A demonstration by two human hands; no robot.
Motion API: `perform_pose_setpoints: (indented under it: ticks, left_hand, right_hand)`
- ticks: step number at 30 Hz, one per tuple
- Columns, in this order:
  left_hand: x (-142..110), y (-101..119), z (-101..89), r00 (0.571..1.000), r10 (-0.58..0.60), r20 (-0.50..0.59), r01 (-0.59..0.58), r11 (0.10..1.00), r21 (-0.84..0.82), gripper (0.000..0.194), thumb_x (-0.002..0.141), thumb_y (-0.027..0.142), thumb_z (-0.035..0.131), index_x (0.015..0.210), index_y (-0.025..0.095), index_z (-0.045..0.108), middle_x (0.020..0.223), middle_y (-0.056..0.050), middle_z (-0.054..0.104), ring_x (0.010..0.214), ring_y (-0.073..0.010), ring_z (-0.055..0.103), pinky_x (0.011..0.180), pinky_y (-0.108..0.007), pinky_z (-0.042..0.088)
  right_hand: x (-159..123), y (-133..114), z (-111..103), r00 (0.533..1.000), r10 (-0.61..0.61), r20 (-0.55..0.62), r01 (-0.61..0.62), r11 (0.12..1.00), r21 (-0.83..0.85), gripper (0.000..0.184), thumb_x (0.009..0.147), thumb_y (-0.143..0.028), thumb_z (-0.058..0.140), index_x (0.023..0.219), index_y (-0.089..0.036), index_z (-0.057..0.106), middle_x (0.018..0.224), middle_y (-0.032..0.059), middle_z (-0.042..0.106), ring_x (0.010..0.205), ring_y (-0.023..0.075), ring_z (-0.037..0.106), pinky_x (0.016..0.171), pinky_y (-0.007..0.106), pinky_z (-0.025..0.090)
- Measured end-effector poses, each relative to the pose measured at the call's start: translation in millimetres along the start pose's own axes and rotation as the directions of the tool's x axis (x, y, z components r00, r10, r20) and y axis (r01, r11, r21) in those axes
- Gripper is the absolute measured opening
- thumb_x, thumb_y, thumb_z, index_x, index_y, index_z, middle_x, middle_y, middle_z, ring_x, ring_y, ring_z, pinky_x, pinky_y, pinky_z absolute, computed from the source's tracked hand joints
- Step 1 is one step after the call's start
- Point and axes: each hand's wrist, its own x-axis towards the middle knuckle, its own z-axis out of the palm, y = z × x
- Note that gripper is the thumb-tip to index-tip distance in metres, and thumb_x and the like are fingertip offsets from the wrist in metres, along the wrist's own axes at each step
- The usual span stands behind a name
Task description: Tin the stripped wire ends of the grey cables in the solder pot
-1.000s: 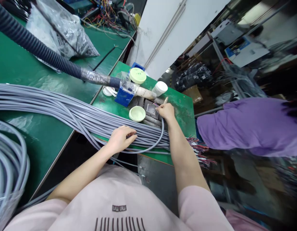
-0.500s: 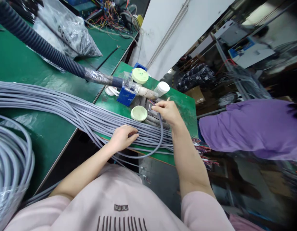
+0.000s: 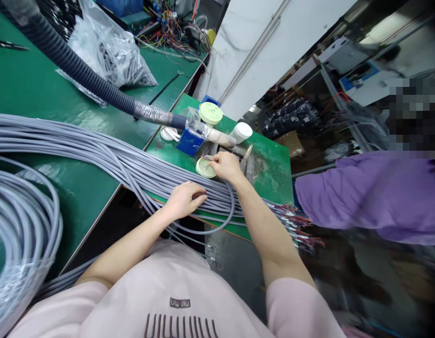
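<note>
Pinched in my right hand [image 3: 226, 165] is the end of a grey cable [image 3: 233, 199], with thin coloured wires sticking out past the fingertips. Those wires are over the mouth of a small pale green round tub [image 3: 205, 167]; whether they touch its contents I cannot tell. From the hand the held cable loops down and back to the left. My left hand [image 3: 185, 199] rests on the thick bundle of grey cables [image 3: 133, 166], its fingers loosely curled and its thumb apart from them.
A corrugated hose [image 3: 97, 89] reaches over the bench to a blue block [image 3: 190, 142]. Near it stand a pale green lid [image 3: 210, 113] and a white tub [image 3: 241, 132]. Stripped wire ends [image 3: 298, 223] spread at the right edge, near a person in purple [image 3: 365, 195].
My right hand has moved left with the cable end, from the dark solder-like area to the pale green tub. My left hand has stayed on the bundle.
</note>
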Motion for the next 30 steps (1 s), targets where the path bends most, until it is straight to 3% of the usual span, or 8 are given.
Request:
perform_pose_setpoints:
  ticks: [5,10,14,18,25,30]
  left_hand:
    - [0.0,-0.4,-0.1,1.0,-0.003,0.004,0.003,1.0,-0.007,0.012,0.085,0.026,0.06,0.089,0.019,0.068,0.08,-0.002,0.068,0.077,-0.0162,0.057,0.071,-0.028,0.042]
    - [0.4,0.2,-0.5,1.0,-0.004,0.012,0.004,1.0,-0.016,0.013,0.086,0.028,0.058,0.089,0.019,0.068,0.079,-0.002,0.067,0.077,-0.0164,0.057,0.071,-0.028,0.043]
    - [0.0,-1.8,1.0,1.0,0.001,-0.007,-0.001,1.0,-0.017,0.014,0.086,0.028,0.058,0.089,0.02,0.069,0.079,-0.002,0.068,0.077,-0.0165,0.057,0.071,-0.028,0.043]
    - [0.3,-2.1,1.5,1.0,0.005,-0.022,-0.006,0.999,-0.035,0.013,0.085,0.027,0.058,0.089,0.02,0.069,0.079,-0.002,0.068,0.076,-0.016,0.057,0.071,-0.028,0.044]
    - [0.8,1.7,-0.3,1.0,-0.009,-0.014,0.009,0.999,-0.048,0.011,0.085,0.024,0.059,0.086,0.019,0.068,0.078,-0.002,0.068,0.075,-0.0155,0.056,0.071,-0.027,0.044]
    - [0.8,1.4,-0.1,1.0,-0.009,-0.017,0.009,0.999,-0.047,0.012,0.085,0.024,0.059,0.087,0.019,0.069,0.078,-0.002,0.068,0.075,-0.0153,0.057,0.071,-0.027,0.044]
  right_hand:
    - [-5.3,9.2,-13.6,0.999,-0.001,-0.049,0.004,0.999,0.048,0.025,0.078,-0.029,0.054,0.081,-0.017,0.076,0.087,0.0069,0.072,0.078,0.0199,0.061,0.068,0.028,0.041]
    - [-12.7,54.9,-27.8,0.978,0.123,-0.171,-0.087,0.975,0.203,0.025,0.073,-0.032,0.056,0.068,-0.014,0.073,0.068,0.0045,0.068,0.065,0.0171,0.058,0.059,0.026,0.038]
    - [-9.0,88.0,-17.1,0.942,0.29,-0.17,-0.252,0.943,0.216,0.025,0.072,-0.033,0.057,0.065,-0.015,0.073,0.059,0.0033,0.064,0.063,0.0175,0.059,0.057,0.025,0.038]
    - [1.2,101.5,-0.9,0.917,0.376,-0.133,-0.35,0.919,0.183,0.025,0.073,-0.032,0.058,0.074,-0.014,0.076,0.071,0.0062,0.07,0.074,0.0207,0.064,0.066,0.026,0.043]
    - [14.6,111.6,16.1,0.903,0.416,-0.104,-0.395,0.901,0.18,0.026,0.073,-0.031,0.061,0.085,-0.015,0.078,0.088,0.0104,0.074,0.087,0.0245,0.067,0.076,0.029,0.047]
    - [19.8,113.7,23.0,0.902,0.421,-0.094,-0.397,0.896,0.198,0.024,0.072,-0.03,0.063,0.084,-0.015,0.078,0.087,0.0103,0.074,0.087,0.025,0.067,0.077,0.03,0.048]
